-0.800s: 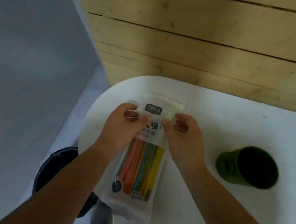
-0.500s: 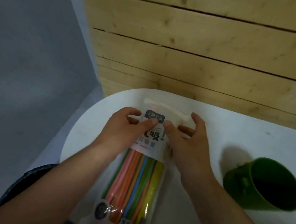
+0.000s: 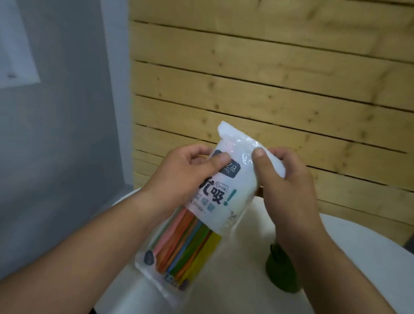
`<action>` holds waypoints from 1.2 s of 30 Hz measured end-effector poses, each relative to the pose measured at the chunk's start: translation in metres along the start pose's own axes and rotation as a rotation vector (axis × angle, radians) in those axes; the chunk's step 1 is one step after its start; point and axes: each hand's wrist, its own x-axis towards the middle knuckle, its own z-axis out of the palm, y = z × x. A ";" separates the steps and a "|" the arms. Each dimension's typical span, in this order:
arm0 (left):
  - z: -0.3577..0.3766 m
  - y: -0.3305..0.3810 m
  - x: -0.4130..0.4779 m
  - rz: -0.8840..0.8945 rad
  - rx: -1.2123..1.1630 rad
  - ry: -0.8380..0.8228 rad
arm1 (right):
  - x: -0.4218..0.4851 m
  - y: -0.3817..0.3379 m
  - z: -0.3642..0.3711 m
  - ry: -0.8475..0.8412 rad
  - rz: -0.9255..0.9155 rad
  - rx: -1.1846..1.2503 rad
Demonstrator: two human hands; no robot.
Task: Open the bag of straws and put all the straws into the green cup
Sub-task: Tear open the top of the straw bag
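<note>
- 0.5 s ago the bag (image 3: 236, 180) lay flat on the white table (image 3: 368, 261). It is now lifted clear of the tabletop and held in the air, tilted, with its sealed top highest and its bottom edge nearest the person.
- The left hand (image 3: 181, 177) has moved up with the bag. It grips the bag's upper left edge, the thumb (image 3: 219, 159) pressed on the printed front and the other fingers curled behind.
- The right hand (image 3: 286, 187), whose fingers were spread over the top strip 0.5 s ago, now pinches the upper right corner. Its thumb (image 3: 261, 159) is on the front, and the plastic bunches and crinkles under the grip.
- The 2 thumbs sit close together just below the top seal, which looks unbroken, though the blur makes this uncertain.
- The view has tipped upward, so more of the wooden plank wall (image 3: 283, 88) and the grey wall (image 3: 63, 143) shows.
- The green cup (image 3: 278, 272) stood in full sight at the right 0.5 s ago. Now only a sliver of its side shows on the table, the rest being hidden behind the right forearm.
- The bag is white and glossy, with dark lettering on its upper half.
- The straws (image 3: 184, 246) show through the clear lower half, packed side by side in pink, orange, blue, green and yellow.
</note>
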 end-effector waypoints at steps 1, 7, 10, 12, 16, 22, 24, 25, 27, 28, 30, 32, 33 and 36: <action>0.005 0.011 -0.009 0.036 0.009 0.013 | -0.005 -0.013 -0.009 0.001 -0.007 0.024; 0.025 0.037 -0.048 0.216 0.316 0.317 | -0.050 -0.044 -0.040 0.050 -0.081 0.106; 0.036 0.037 -0.072 0.181 0.197 0.290 | -0.073 -0.031 -0.042 0.006 -0.061 0.142; 0.042 0.031 -0.086 0.151 0.108 0.215 | -0.087 -0.021 -0.041 -0.069 -0.042 0.181; 0.043 0.014 -0.112 0.078 -0.027 0.101 | -0.109 -0.007 -0.041 -0.174 -0.005 0.180; 0.037 0.010 -0.124 0.028 -0.117 0.087 | -0.113 0.000 -0.037 -0.188 -0.022 0.175; 0.034 0.010 -0.124 0.017 -0.122 0.071 | -0.112 0.002 -0.037 -0.196 -0.014 0.180; 0.033 0.009 -0.124 0.009 -0.121 0.062 | -0.112 0.004 -0.036 -0.205 -0.007 0.182; 0.031 0.007 -0.123 -0.003 -0.103 0.046 | -0.112 0.005 -0.036 -0.216 0.004 0.193; 0.031 0.006 -0.123 -0.002 -0.091 0.041 | -0.112 0.006 -0.035 -0.213 0.007 0.198; 0.031 0.004 -0.123 0.001 -0.073 0.033 | -0.112 0.007 -0.035 -0.205 0.020 0.208; 0.030 0.003 -0.123 0.006 -0.068 0.024 | -0.111 0.007 -0.035 -0.213 0.031 0.213; 0.030 0.003 -0.123 0.008 -0.069 0.021 | -0.111 0.008 -0.035 -0.222 0.036 0.210; 0.028 0.002 -0.122 0.015 -0.068 0.014 | -0.111 0.008 -0.035 -0.234 0.056 0.212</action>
